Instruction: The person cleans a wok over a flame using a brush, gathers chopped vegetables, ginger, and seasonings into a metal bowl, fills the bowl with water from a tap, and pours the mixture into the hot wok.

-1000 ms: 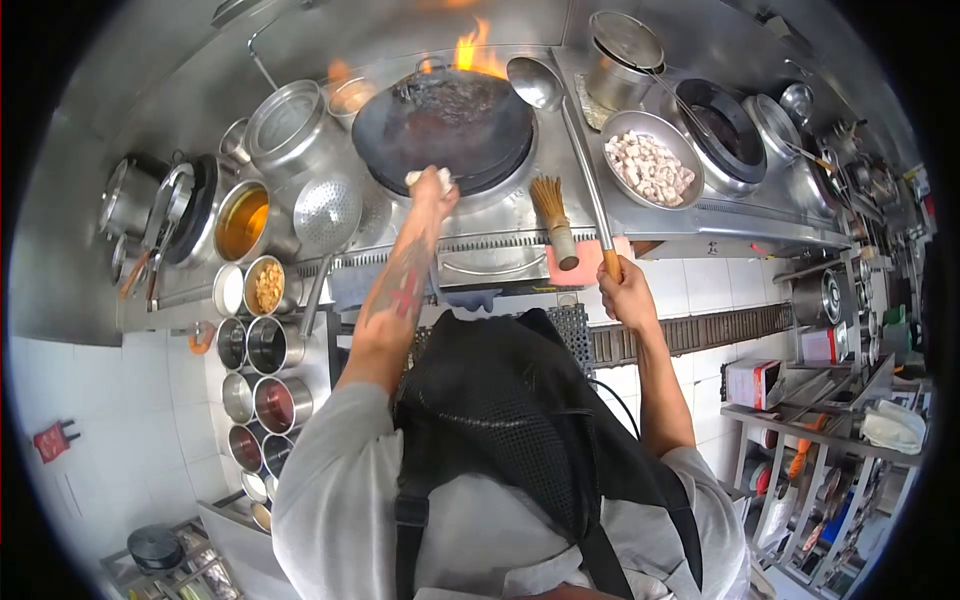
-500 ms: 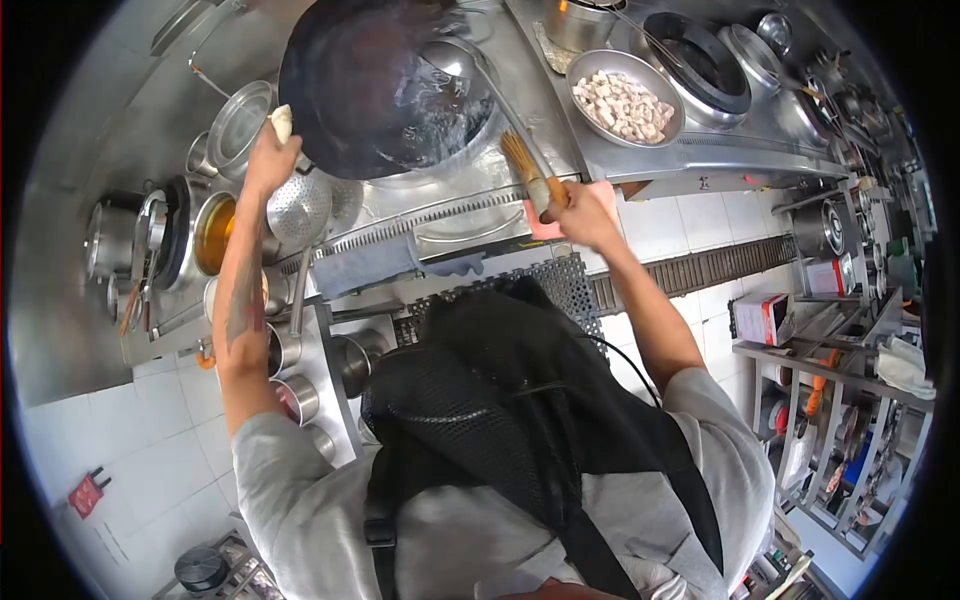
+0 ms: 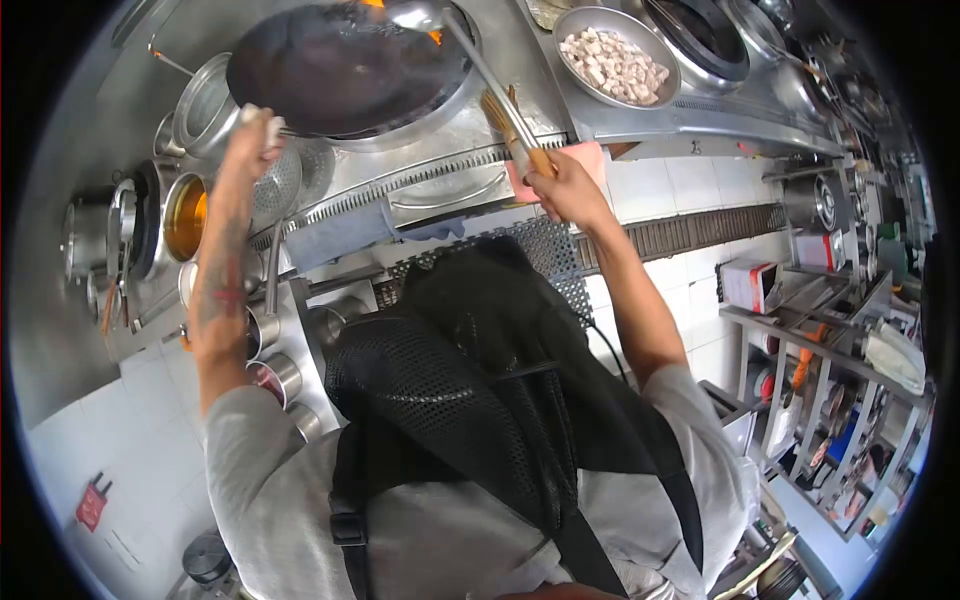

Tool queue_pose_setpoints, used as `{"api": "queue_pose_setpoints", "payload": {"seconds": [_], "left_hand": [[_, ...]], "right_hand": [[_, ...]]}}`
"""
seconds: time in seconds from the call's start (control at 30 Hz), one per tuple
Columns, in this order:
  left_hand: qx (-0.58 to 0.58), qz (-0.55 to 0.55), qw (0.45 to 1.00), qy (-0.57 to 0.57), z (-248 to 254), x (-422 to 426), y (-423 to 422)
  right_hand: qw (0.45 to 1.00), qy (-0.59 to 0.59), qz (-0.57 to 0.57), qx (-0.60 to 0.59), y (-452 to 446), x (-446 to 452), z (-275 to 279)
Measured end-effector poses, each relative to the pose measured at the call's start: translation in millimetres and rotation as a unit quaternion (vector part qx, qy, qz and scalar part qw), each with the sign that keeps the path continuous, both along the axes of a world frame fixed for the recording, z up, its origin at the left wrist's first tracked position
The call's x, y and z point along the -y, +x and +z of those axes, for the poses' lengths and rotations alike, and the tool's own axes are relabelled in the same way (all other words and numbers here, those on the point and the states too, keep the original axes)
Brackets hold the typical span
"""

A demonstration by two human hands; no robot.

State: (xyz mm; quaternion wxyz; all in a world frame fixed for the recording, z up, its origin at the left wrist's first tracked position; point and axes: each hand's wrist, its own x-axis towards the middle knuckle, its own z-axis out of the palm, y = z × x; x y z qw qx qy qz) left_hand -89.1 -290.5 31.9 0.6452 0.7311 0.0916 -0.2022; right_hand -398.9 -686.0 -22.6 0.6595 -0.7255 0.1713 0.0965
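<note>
A large dark wok (image 3: 345, 80) sits on the stove, its inside bare and dark. At its near left rim, my left hand (image 3: 252, 150) is closed, with a white cloth (image 3: 262, 122) bunched in the fingers; the exact grip on the wok is hidden. My right hand (image 3: 572, 190) is wrapped round the wooden handle end of a ladle (image 3: 485, 75), whose metal bowl is over the wok's far right rim. A bamboo brush (image 3: 502, 118) lies alongside the ladle's shaft, apparently held in the same hand. Orange flame (image 3: 436, 37) shows behind the ladle bowl.
A metal bowl (image 3: 655, 95) of pale diced meat stands on the right counter. Left of the wok are a strainer (image 3: 208, 105), a perforated skimmer (image 3: 277, 188) and a pot of amber liquid (image 3: 186, 218). A blue-grey cloth (image 3: 340, 235) and a pink cloth (image 3: 588, 163) lie along the front edge.
The wok has come down from a raised tilt to a flatter position, and the splashing water no longer shows in it. Flame now appears at the far side. The ladle remains in my right hand.
</note>
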Motion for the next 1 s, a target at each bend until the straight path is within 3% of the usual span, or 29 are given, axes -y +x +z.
{"api": "queue_pose_setpoints", "payload": {"seconds": [0.07, 0.1, 0.13, 0.2, 0.33, 0.4, 0.43, 0.47, 0.53, 0.57, 0.6, 0.67, 0.73, 0.77, 0.8, 0.83, 0.87, 0.9, 0.97, 1.0], "left_hand": [[-0.119, 0.008, 0.975, -0.187, -71.4, 9.5, 0.5], [-0.094, 0.100, 0.971, -0.197, -91.7, 40.7, -15.7], [-0.067, 0.196, 0.946, -0.251, -98.8, 75.2, -33.0], [-0.053, 0.211, 0.944, -0.248, -137.2, 116.8, -34.1], [-0.062, 0.286, 0.914, -0.281, -141.0, 169.4, -31.0], [-0.094, 0.223, 0.922, -0.301, -153.4, 168.1, -26.3], [-0.116, 0.234, 0.907, -0.329, -151.6, 162.1, -28.8], [-0.118, 0.232, 0.910, -0.324, -155.2, 149.6, -36.9], [-0.156, 0.156, 0.913, -0.344, -159.8, 109.7, -47.8], [-0.153, 0.127, 0.925, -0.324, -149.3, 88.5, -65.9], [-0.155, 0.097, 0.936, -0.302, -140.3, 67.2, -84.2], [-0.103, 0.072, 0.962, -0.243, -177.2, 18.0, -103.8], [-0.135, 0.071, 0.980, -0.124, -189.8, -22.6, -121.6], [-0.053, 0.046, 0.984, 0.164, -216.9, -43.3, -121.8], [0.041, 0.011, 0.900, 0.433, -243.2, -51.1, -125.4], [0.073, -0.008, 0.865, 0.497, -238.3, -38.5, -138.6], [0.110, -0.028, 0.825, 0.554, -232.4, -25.2, -152.9], [0.083, -0.059, 0.821, 0.561, -236.0, -29.9, -149.6], [0.065, -0.061, 0.801, 0.592, -228.2, -13.4, -139.6], [0.064, -0.036, 0.781, 0.620, -203.0, -3.1, -149.3]], "right_hand": [[1.000, -0.005, -0.016, -0.004, -20.3, 5.2, -18.3], [0.981, -0.157, -0.052, 0.099, -28.0, 6.2, -50.0], [0.926, -0.304, -0.088, 0.207, -29.3, 9.4, -69.7], [0.978, -0.167, -0.124, 0.012, -36.5, 12.7, -72.1], [0.981, -0.113, -0.138, -0.081, -44.7, 10.2, -46.0], [0.961, -0.223, -0.137, -0.087, -48.8, 12.3, -49.4], [0.917, -0.386, -0.104, 0.016, -55.5, 16.8, -66.5], [0.918, -0.381, -0.106, 0.012, -60.3, 18.1, -80.8], [0.845, -0.520, -0.083, -0.087, -60.7, 19.9, -99.7], [0.852, -0.486, -0.064, -0.181, -56.5, 21.0, -104.0], [0.854, -0.481, -0.062, -0.187, -53.9, 22.4, -115.7], [0.797, -0.599, -0.066, -0.045, -71.5, 27.5, -147.0], [0.805, -0.589, -0.056, 0.044, -62.6, 6.2, -124.2], [0.839, -0.540, -0.020, 0.062, -56.8, -13.1, -105.8], [0.858, -0.502, 0.004, 0.112, -58.3, -29.1, -127.1], [0.899, -0.427, 0.071, 0.065, -52.1, -43.5, -133.9], [0.889, -0.417, 0.186, 0.030, -46.6, -47.3, -164.0], [0.867, -0.412, 0.265, -0.092, -34.1, -54.2, -183.7], [0.741, -0.611, 0.279, -0.011, -26.9, -51.4, -265.4], [0.742, -0.612, 0.272, -0.018, -23.2, -46.6, -282.7]]}}
